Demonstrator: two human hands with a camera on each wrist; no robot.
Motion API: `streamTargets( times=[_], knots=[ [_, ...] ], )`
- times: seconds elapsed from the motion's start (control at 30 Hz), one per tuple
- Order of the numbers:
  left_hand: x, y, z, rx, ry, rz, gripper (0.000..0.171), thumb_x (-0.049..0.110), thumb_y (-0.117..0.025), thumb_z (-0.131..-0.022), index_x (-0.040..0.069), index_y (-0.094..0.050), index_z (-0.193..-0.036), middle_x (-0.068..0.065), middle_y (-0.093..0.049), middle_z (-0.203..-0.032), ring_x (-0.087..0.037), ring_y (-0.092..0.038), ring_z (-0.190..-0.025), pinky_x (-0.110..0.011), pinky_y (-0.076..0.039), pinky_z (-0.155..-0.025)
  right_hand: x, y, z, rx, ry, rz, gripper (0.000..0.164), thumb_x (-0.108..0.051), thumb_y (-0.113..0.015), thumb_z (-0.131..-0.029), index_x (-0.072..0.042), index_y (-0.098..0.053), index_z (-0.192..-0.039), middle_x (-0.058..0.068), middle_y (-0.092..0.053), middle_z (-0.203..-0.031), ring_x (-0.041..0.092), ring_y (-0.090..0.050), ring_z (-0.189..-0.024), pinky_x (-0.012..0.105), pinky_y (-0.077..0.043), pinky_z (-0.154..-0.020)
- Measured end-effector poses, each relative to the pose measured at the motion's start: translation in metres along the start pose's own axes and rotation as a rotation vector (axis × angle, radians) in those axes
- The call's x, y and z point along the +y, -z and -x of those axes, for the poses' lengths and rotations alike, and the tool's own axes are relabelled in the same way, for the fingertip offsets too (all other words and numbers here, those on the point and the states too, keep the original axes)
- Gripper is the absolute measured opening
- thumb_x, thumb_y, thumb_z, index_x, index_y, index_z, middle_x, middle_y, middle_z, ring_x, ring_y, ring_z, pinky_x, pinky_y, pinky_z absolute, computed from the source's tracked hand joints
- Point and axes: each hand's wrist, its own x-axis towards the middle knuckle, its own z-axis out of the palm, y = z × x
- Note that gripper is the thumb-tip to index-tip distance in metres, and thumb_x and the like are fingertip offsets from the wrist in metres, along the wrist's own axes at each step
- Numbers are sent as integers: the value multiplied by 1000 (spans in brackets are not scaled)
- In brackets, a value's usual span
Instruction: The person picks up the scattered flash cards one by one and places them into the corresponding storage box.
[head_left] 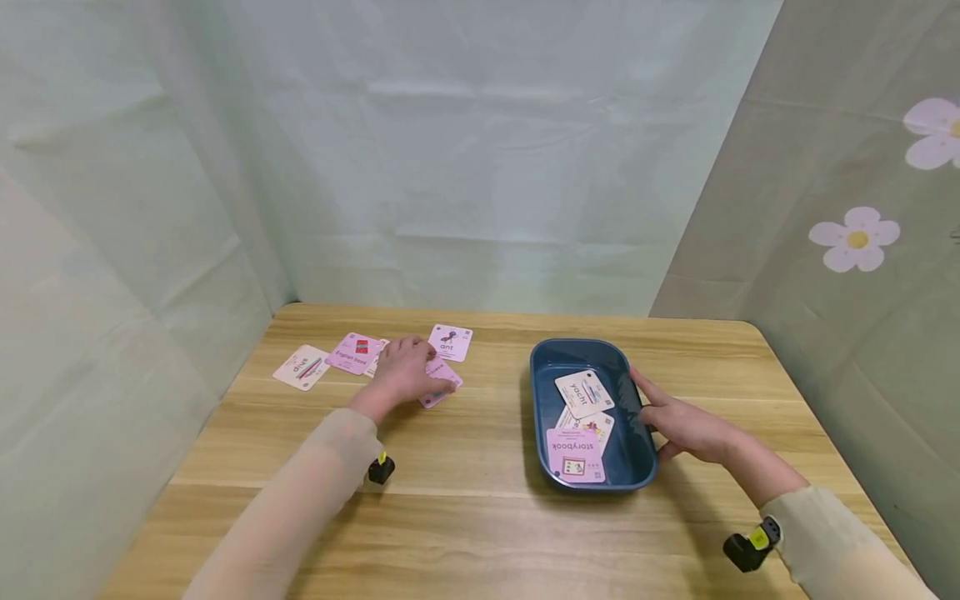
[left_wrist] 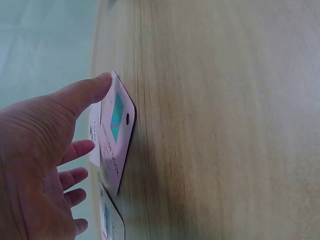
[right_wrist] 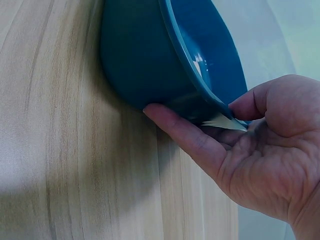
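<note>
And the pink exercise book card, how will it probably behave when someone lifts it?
The exercise book card is probably stiff, because it shows no bend. It looks thin, so it is likely light. Being flat, it should hardly roll.

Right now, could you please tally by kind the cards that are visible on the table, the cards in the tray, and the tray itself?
Loose cards on the table: 5
Cards inside the blue tray: 3
The blue tray itself: 1
Total: 9 in view; any fully hidden cards are not counted.
</note>
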Motion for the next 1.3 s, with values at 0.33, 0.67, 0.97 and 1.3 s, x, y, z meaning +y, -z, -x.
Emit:
streamTargets(
  times=[0.33,0.67,0.97,1.3],
  knots=[
    [1,8,-4,-12,29,45,64,49,-80,-85,7,-63,-130,-22,-47,-143,-44,-34,-136,-61,-23,-115,-1,-1,0,5,-3,2,83,-8,-41,-103,-31,11,-164,30,2,-166,55,-30,-143,53,-58,-83],
    [-3,9,-11,-39,47,70,56,44,-81,-85,9,-65,-126,-22,-50,-139,-43,-36,-131,-60,-28,-111,-1,0,-1,7,-13,2,83,-8,-41,-103,-32,11,-163,29,4,-167,56,-27,-143,54,-58,-83],
    [-6,12,-15,-51,37,51,53,42,-79,-87,9,-66,-126,-21,-52,-134,-42,-39,-127,-59,-32,-108,-1,-1,-1,10,-5,-2,83,-7,-41,-103,-32,10,-163,28,5,-167,56,-28,-143,52,-59,-82],
    [-7,11,-15,-43,34,67,47,38,-80,-88,10,-67,-124,-19,-53,-130,-42,-39,-125,-59,-32,-107,-3,-2,0,7,-5,-5,83,-7,-40,-102,-32,11,-163,31,1,-166,55,-29,-143,51,-59,-81]
  ],
)
